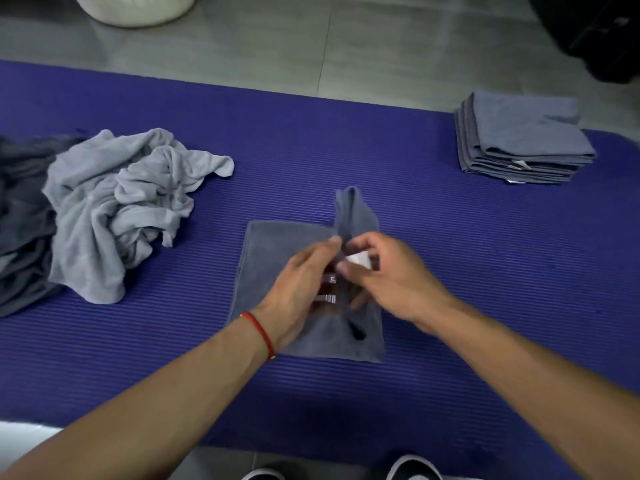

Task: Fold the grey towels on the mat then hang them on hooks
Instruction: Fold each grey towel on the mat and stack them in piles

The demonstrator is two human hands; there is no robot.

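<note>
A dark grey towel [266, 258] lies partly folded in the middle of the blue mat [450, 271]. Its right edge is lifted into a ridge that stands up between my hands. My left hand [298, 289], with a red thread at the wrist, pinches that raised fold from the left. My right hand [388, 275] pinches it from the right, close to a white label. A rumpled heap of light and dark grey towels [114, 209] sits at the mat's left. A neat stack of folded grey towels [519, 140] rests at the far right.
Grey floor tiles [311, 39] run beyond the mat. A white basket [135, 8] stands at the top left and a dark object [595, 32] at the top right. My shoes [412, 467] show at the bottom edge.
</note>
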